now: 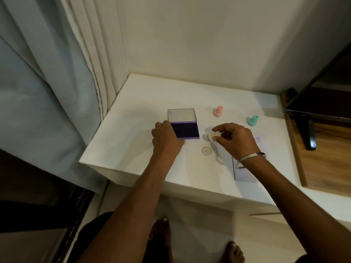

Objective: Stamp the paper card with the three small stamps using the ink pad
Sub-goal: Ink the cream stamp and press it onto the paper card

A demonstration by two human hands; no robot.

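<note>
We brace the open ink pad with the left hand, fingers curled against its side so it won't slide, while the right hand pinches the cream stamp sideways, between pad and card.

The right hand and forearm cover most of the paper card; its stamped mark is blurred.
</note>
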